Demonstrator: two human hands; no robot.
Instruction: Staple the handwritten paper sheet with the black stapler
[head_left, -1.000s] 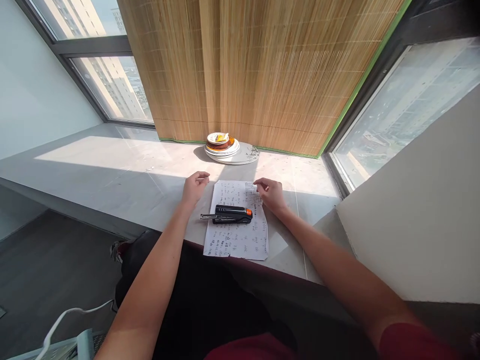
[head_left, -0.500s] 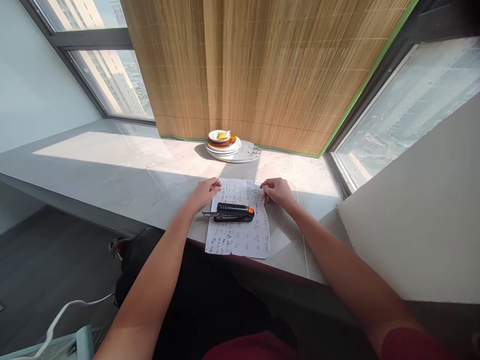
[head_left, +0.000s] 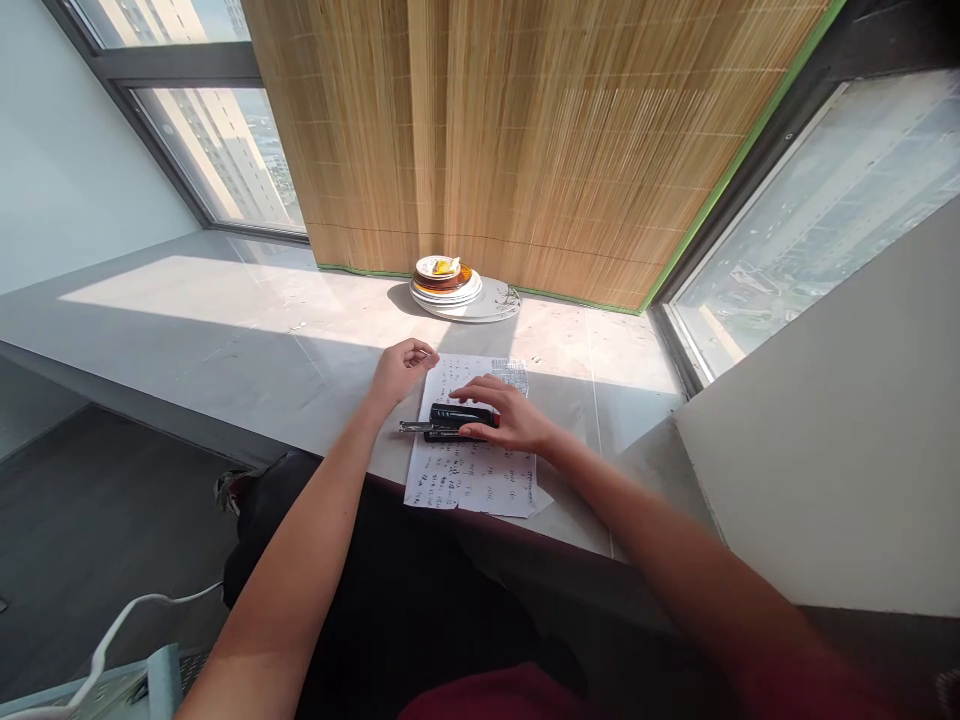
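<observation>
A black stapler (head_left: pixel 450 416) with its metal staple tray sticking out to the left lies across a sheet of handwritten paper (head_left: pixel 471 483) on the ledge. My right hand (head_left: pixel 506 415) is over the stapler's right end, thumb on the near side and fingers stretched along the far side. It hides the orange part almost wholly; firm contact cannot be made out. My left hand (head_left: pixel 405 372) is beside the paper's upper left corner, fingers curled and pinched. Something thin and pale shows at its fingertips, too small to name.
A stack of plates (head_left: pixel 446 285) stands on an oval platter (head_left: pixel 499 300) at the back, against a bamboo blind (head_left: pixel 525 150). The pale tiled ledge (head_left: pixel 225 340) drops off at its front edge near my lap. A white cable (head_left: pixel 127 625) hangs at lower left.
My right hand has moved from the paper's upper right edge leftward and nearer to me, over the stapler. My left hand has shifted slightly left and away from the paper.
</observation>
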